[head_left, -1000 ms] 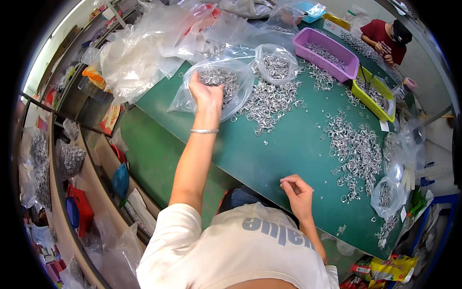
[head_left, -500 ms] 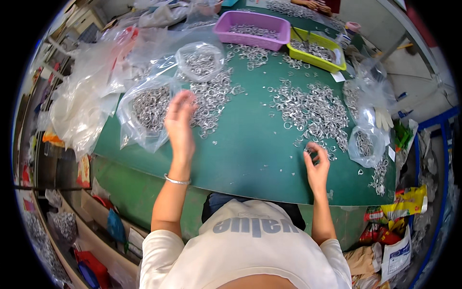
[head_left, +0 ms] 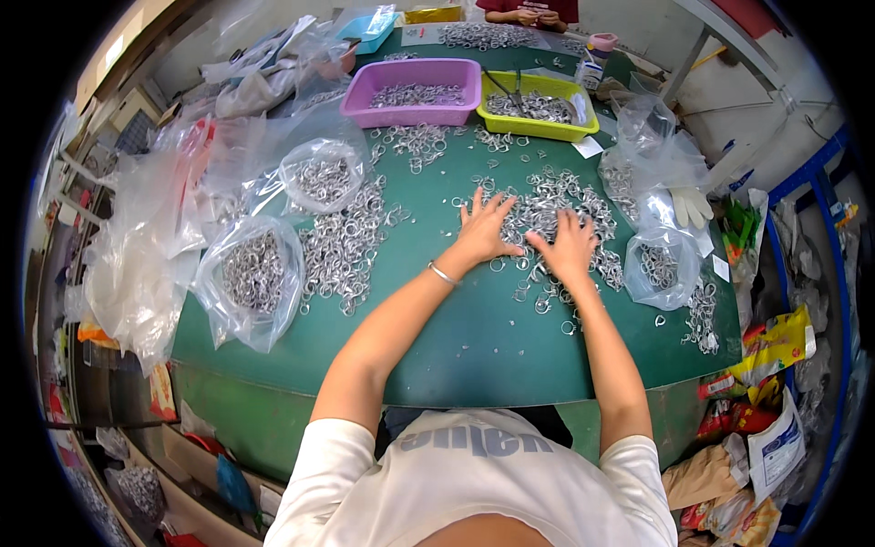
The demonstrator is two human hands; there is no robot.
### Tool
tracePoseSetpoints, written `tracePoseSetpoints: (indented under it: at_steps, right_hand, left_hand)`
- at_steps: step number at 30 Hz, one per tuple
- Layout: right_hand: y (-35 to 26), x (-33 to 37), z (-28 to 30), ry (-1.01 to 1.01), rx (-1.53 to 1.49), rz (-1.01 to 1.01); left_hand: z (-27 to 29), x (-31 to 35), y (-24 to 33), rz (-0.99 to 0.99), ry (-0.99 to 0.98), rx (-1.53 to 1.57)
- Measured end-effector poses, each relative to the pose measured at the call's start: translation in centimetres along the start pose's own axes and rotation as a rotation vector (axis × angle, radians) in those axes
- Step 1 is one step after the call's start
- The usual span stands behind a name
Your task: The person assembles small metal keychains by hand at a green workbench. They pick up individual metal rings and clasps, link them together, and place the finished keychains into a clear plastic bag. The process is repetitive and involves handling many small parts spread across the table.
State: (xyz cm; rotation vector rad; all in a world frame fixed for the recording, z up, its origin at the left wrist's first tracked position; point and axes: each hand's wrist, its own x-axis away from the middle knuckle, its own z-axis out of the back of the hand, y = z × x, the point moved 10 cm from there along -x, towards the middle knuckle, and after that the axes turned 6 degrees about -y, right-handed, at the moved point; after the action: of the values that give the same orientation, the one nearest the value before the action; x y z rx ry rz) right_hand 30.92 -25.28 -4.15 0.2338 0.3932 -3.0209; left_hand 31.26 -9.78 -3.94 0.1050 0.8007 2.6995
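A pile of small silver metal rings (head_left: 547, 193) is spread over the right half of the green table (head_left: 428, 356). My left hand (head_left: 485, 232), wearing a bangle, lies at the pile's left edge with its fingers spread. My right hand (head_left: 567, 246) rests on the near middle of the same pile, its fingers apart. The thumbs point toward each other with a small gap between, and several rings show there. Neither hand visibly grips anything. Farther left lies a second ring pile (head_left: 342, 251), beside two open clear plastic bags of rings (head_left: 251, 272) (head_left: 321, 175).
A purple tub (head_left: 410, 115) and a yellow-green tub (head_left: 538, 129) stand at the back, rings in both; a dark-handled tool (head_left: 516, 87) leans in the latter. Another clear bag (head_left: 649, 290) and a white glove (head_left: 691, 208) lie right. Across the table, another person's hands (head_left: 538, 17) are visible.
My left hand has moved right, from the left pile to the right one. My right hand has gone forward onto the pile and spread its fingers. The view has shifted.
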Motion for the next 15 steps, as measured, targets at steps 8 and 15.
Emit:
tracePoseSetpoints:
  at_steps: [8, 15]
  right_hand:
    - [-6.5, 5.2, 0.9, 0.051, -0.214, 0.248]
    - [-11.1, 9.1, 1.5, -0.112, -0.353, 0.582]
  left_hand:
    - [1.2, 4.6, -0.1, -0.219, 0.18, -0.006]
    - [3.4, 10.2, -2.2, -0.076, 0.177, -0.023]
